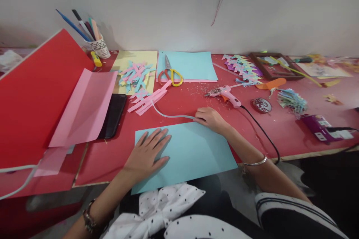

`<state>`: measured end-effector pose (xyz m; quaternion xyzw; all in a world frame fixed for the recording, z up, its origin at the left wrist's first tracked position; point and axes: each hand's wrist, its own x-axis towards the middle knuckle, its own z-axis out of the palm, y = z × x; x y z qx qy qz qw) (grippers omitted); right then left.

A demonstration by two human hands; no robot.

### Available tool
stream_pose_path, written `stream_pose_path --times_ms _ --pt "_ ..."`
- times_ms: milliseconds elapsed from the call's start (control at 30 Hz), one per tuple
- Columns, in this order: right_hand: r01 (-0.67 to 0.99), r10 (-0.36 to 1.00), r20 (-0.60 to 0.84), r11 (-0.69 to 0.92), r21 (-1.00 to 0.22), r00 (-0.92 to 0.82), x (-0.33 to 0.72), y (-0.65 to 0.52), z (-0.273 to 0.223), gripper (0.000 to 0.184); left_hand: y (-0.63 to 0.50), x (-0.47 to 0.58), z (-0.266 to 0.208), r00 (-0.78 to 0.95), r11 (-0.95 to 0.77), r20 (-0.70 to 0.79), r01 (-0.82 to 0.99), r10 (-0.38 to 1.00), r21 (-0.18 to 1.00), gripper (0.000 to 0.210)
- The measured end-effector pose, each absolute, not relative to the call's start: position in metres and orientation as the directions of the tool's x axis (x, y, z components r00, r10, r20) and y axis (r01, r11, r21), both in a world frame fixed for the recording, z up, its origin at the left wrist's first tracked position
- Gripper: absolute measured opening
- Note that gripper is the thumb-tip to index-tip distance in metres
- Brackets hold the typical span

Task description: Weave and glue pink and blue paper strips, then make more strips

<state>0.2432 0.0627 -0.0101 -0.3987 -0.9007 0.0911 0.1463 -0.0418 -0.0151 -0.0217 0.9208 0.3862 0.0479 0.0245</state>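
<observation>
A light blue sheet of paper (196,153) lies at the table's front edge and overhangs it. My left hand (147,153) rests flat on the sheet's left part, fingers spread. At the sheet's far edge, my right hand (210,119) has its fingers closed on the end of a thin pale blue strip (174,116). The strip curves left across the red table to some pink paper strips (153,99). Beyond lie scissors (169,73) with red and yellow handles, partly on another blue sheet (190,63). A pink glue gun (226,92) lies beyond my right hand.
A pile of cut paper strips (136,74) sits on a yellow sheet (120,58). At left are a black phone (114,115), a folded pink sheet (84,115), a red board (36,101) and a pen cup (99,47). A purple power socket (318,129) stands right, with cables.
</observation>
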Motion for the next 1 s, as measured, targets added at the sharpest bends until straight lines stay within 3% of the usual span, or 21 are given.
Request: stream_pose_path --times_ms 300,1000 --pt "0.642 0.724 0.223 0.685 -0.345 -0.653 0.249 0.063 -0.012 0.045 -0.016 -0.044 -0.024 0.706 -0.719 0.159 0.694 0.690 0.038 0.052" --pt "0.732 0.800 0.172 0.597 -0.329 -0.575 0.257 0.061 -0.013 0.046 -0.014 -0.050 -0.025 0.701 -0.709 0.130 0.705 0.701 0.024 0.054"
